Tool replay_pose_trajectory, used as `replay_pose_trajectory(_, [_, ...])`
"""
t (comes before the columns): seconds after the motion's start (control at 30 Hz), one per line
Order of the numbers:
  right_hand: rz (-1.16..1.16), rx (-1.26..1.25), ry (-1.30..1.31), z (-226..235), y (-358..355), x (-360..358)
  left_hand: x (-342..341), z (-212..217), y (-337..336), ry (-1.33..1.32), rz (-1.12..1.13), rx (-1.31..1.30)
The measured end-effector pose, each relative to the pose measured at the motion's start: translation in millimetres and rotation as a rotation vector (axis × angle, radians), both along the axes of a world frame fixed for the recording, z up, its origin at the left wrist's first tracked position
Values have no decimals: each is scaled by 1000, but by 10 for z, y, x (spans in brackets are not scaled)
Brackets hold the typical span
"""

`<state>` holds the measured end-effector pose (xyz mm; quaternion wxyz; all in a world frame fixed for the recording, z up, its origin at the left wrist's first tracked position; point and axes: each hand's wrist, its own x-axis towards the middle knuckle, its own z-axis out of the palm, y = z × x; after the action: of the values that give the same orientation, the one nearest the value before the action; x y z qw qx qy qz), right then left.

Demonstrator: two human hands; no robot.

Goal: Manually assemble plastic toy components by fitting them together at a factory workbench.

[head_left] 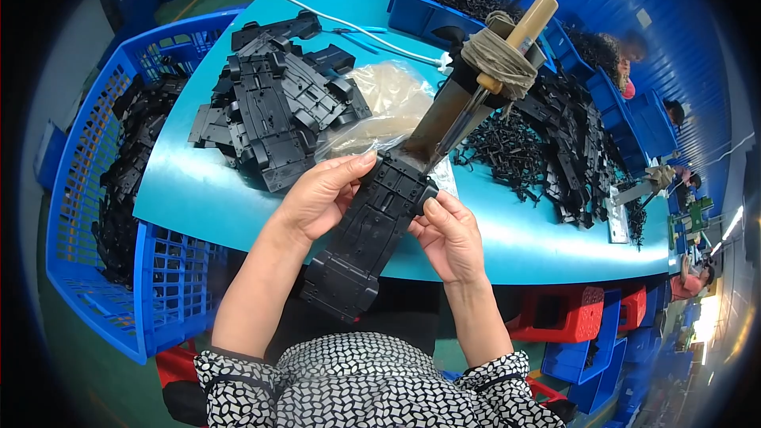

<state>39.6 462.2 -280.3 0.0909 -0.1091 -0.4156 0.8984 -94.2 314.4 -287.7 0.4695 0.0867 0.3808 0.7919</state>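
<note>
A long black molded plastic chassis part [363,230] is held between my hands over the table's near edge, tilted with its far end up. My left hand [319,194] is closed on its left edge, thumb on top. My right hand [452,236] pinches the right edge near the far end. Right above that far end is the metal tip of a wooden-handled tool [529,24], which looks like a soldering iron, bound with grey cloth to a dark metal stand [441,115]. The tip seems to meet the part; exact contact is hard to tell.
On the turquoise table [186,190] lie a pile of similar chassis parts [265,103], a clear plastic bag [388,83], small black pieces [511,154] and more black parts [567,143]. A blue crate [143,293] stands left, blue bins [420,12] behind, red stools [563,309] lower right. People sit far right.
</note>
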Motion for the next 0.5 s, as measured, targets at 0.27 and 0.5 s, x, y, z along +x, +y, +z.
replay_pose_trajectory(0.27, [3,27,4,12,-8,4,17,39,-5,-3,-8,14])
replay_pose_trajectory(0.5, [-2,44,-4,13,-15,1,6,5,-4,1,-13,19])
